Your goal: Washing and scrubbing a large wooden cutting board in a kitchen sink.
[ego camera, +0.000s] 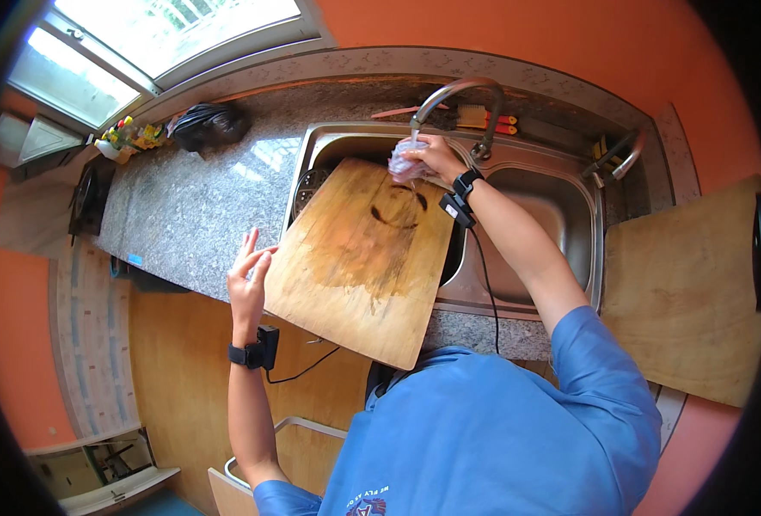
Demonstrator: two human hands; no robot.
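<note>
A large wooden board (367, 258) lies slanted over the left sink basin and the counter's front edge. Its upper part is wet, with a dark broken ring mark. My right hand (437, 158) grips a pale, wet mesh scrubber (407, 162) under the running water of a curved metal faucet (461, 82), just above the board's far edge. At the board's left edge is my left hand (249, 271), fingers apart and holding nothing; a fingertip appears to touch the edge. Both wrists wear black straps with small cabled devices.
To the right are an empty-looking steel basin (535, 226), a second faucet (625, 158) and another wooden board (683, 290). Brushes (484, 120) with red-yellow handles lie behind the sink. A black plastic bag (209, 126) and bottles (126, 138) stand on the granite counter (193, 193).
</note>
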